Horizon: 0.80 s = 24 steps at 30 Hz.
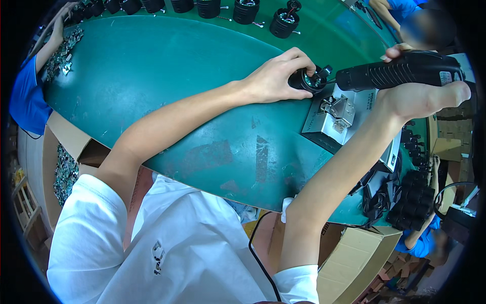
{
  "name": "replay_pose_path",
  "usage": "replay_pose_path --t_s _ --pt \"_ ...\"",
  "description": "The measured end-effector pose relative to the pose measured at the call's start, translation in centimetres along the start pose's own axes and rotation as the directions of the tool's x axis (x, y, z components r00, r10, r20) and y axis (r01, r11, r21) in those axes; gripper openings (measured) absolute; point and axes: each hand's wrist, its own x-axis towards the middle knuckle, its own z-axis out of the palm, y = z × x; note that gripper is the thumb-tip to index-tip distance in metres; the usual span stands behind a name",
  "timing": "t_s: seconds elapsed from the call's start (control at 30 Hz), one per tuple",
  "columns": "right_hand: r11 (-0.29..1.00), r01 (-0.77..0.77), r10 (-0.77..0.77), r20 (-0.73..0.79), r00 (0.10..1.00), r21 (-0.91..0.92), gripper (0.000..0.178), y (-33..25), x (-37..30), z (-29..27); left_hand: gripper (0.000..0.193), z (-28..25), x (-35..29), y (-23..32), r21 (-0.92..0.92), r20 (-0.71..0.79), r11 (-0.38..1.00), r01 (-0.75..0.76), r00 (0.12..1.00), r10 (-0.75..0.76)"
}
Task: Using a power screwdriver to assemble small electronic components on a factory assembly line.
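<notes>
My left hand (278,76) is closed round a black cylindrical housing (299,82) with its open top toward me. Small parts and a round black piece show in and above that opening. In my right hand (422,99) lies a black electric screwdriver (395,71), held level with its tip pointing left. The thin bit reaches the right side of the housing; whether it sits on a screw is too small to tell. Just below the screwdriver stands a silver metal box (324,119) with a shiny metal fixture (340,111) on top.
Several similar black housings (246,10) stand in a row along the far edge of the green table (202,55). Loose small parts (61,55) lie at far left by a co-worker. Black cylinders (412,200) and cables (377,200) sit at right. Cardboard boxes (349,258) stand below the table edge.
</notes>
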Motion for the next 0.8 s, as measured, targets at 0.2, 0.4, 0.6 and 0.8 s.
replay_pose_path --t_s 0.2,0.4,0.6,0.8 --pt "0.996 -0.074 0.070 -0.073 0.995 -0.053 0.096 -0.3 -0.2 -0.1 0.042 0.0 0.1 -0.3 -0.003 -0.016 0.999 -0.035 0.999 0.035" --pt "0.993 -0.094 0.098 -0.054 0.994 0.065 0.104 0.9 0.4 -0.8 0.042 0.0 0.0 -0.2 -0.012 0.004 1.000 0.006 1.000 -0.005" --pt "0.992 -0.125 0.122 -0.076 0.990 -0.026 0.104 0.3 0.0 -0.7 0.042 0.5 0.1 -0.1 -0.023 0.008 1.000 -0.012 1.000 0.013" --pt "0.998 -0.055 0.051 -0.104 0.993 -0.031 0.104 1.9 0.2 -0.2 0.043 0.2 -0.1 -0.3 -0.003 0.001 1.000 -0.005 1.000 0.005"
